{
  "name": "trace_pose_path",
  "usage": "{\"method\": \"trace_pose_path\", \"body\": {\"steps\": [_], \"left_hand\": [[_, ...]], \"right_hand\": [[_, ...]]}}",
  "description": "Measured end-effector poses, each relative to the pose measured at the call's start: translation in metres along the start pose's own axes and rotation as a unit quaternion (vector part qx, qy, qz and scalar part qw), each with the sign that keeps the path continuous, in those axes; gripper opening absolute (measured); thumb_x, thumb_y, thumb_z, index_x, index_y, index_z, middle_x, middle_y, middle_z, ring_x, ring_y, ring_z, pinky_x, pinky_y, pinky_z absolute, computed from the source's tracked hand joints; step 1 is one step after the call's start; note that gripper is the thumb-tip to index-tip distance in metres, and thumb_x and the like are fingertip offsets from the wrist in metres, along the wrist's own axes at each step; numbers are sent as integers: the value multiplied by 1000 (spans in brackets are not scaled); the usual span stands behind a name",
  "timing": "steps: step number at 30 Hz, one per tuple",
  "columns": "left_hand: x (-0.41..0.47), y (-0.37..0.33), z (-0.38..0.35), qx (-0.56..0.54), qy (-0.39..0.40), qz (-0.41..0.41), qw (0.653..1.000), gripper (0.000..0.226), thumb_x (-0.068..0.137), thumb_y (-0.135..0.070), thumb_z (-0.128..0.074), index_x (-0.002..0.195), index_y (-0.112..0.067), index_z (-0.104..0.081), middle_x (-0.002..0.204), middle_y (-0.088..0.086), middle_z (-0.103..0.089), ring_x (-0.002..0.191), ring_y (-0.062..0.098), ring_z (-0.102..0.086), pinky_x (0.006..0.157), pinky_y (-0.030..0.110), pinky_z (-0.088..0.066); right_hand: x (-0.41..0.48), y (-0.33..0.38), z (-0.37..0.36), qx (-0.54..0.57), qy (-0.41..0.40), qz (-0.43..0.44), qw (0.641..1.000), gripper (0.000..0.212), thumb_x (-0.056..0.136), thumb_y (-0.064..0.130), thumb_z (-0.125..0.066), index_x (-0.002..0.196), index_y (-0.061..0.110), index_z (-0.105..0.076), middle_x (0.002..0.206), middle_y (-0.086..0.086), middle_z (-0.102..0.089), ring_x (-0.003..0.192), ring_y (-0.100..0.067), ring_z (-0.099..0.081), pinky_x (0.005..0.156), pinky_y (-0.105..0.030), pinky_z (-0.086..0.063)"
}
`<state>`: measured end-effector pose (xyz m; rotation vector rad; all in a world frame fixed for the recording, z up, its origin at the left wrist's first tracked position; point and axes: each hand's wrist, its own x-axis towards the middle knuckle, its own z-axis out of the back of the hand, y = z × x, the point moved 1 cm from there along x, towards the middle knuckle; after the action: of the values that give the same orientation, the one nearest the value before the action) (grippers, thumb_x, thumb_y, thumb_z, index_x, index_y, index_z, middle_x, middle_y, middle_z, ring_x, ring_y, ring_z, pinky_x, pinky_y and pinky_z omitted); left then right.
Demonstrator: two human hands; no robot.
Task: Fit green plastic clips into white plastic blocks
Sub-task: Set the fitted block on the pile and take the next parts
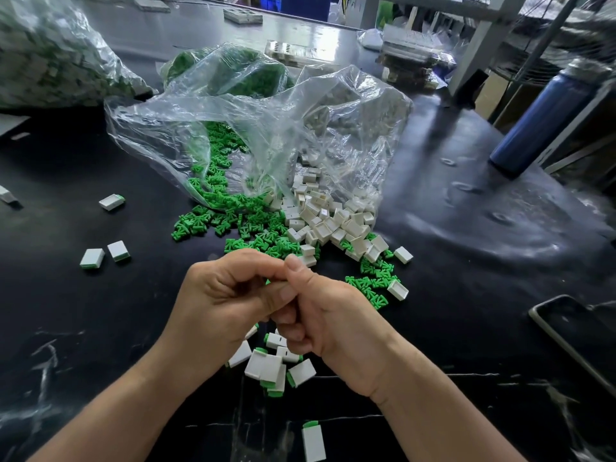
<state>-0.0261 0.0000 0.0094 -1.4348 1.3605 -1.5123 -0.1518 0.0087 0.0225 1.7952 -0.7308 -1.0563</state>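
Fingers (248, 271) curled on left hand (220, 295) and right hand (336, 318), contents hidden, green clips (196, 225) beyond

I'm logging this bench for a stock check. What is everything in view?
table: one, black, under everything.
clear bag: one, centre, mouth toward the person, parts spilling out.
clips: a heap too many to count, green, left side of the spill.
blocks: a heap, white, right side of the spill.
fitted blocks: a cluster under the hands, three at left, one at the near edge; white with green ends.
second bag: one, clear, far left, full of parts.
bottle: one, blue, far right.
phone: one, dark, near right.
left hand and right hand: together above the cluster, fingers curled; what they hold is hidden.
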Motion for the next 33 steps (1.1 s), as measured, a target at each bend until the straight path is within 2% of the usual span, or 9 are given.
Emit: {"method": "trace_pose_path", "body": {"steps": [4, 8, 10, 14, 17, 22, 26, 29, 33], "left_hand": [[0, -2, 0, -29, -14, 26, 999, 15, 60, 0, -63, 72, 7, -68, 62, 11, -58, 45, 25, -56, 45, 32, -51], [0, -4, 1, -16, -9, 38, 999, 22, 58, -4, -72, 77, 6, -68, 63, 10, -61, 48, 24, -59, 50, 34, -53], [1, -4, 3, -20, 9, 62, 998, 21, 58, -3, -78, 77, 2, -71, 65, 12, -64, 52, 25, -61, 53, 33, -54], [1, -2, 7, -34, 14, 102, 994, 20, 67, -7, -63, 83, -10, -74, 67, 12, -68, 58, 24, -64, 59, 30, -54], [2, -3, 6, -31, 22, 104, 994, 20, 65, -4, -71, 81, -15, -76, 65, 11, -69, 56, 22, -65, 57, 28, -54], [1, -3, 6, 2, 55, 86, 995, 12, 71, -4, -71, 82, -4, -72, 62, 21, -66, 54, 35, -64, 55, 38, -53], [1, -4, 4, -4, 34, 83, 996, 21, 68, -6, -63, 87, -9, -71, 60, 10, -65, 53, 24, -62, 56, 34, -54], [2, -3, 5, 12, 26, 82, 996, 18, 68, -6, -65, 83, -9, -73, 65, 7, -64, 57, 24, -61, 60, 43, -52], [0, -6, 4, -4, 56, 63, 996, 14, 68, -5, -73, 82, -3, -71, 67, 7, -63, 54, 22, -61, 55, 28, -52]], "right_hand": [[0, 3, 4, 11, 38, -9, 999, 45, 76, 58, -33, 76, 15, -49, 61, 6, -40, 52, -6, -33, 49, -18, -27], [0, 4, 7, 4, 30, -11, 999, 39, 80, 55, -46, 70, 18, -49, 59, 6, -41, 51, -6, -33, 49, -20, -24], [0, 4, 8, -9, 28, -9, 1000, 40, 73, 54, -40, 72, 16, -51, 58, 6, -43, 51, -6, -34, 49, -20, -24], [0, 5, 12, -26, 23, -11, 999, 48, 70, 57, -36, 75, 12, -52, 58, 6, -46, 50, -6, -34, 48, -20, -25], [0, 5, 12, -35, 22, -13, 999, 51, 70, 59, -36, 78, 12, -53, 57, 7, -46, 50, -5, -35, 47, -18, -26], [2, -1, 10, -62, 18, -18, 998, 53, 78, 61, -41, 85, 10, -55, 64, 2, -46, 51, -6, -36, 47, -17, -28], [1, 1, 11, -28, 30, -13, 999, 50, 76, 63, -42, 82, 14, -52, 64, 2, -43, 50, -6, -36, 47, -17, -29], [0, 4, 12, -21, 33, -18, 999, 48, 74, 61, -40, 82, 14, -50, 64, 1, -42, 51, -6, -36, 48, -18, -29], [1, 2, 10, -16, 43, -18, 999, 52, 78, 59, -42, 96, 10, -47, 61, 4, -42, 51, -6, -35, 47, -18, -29]]}}
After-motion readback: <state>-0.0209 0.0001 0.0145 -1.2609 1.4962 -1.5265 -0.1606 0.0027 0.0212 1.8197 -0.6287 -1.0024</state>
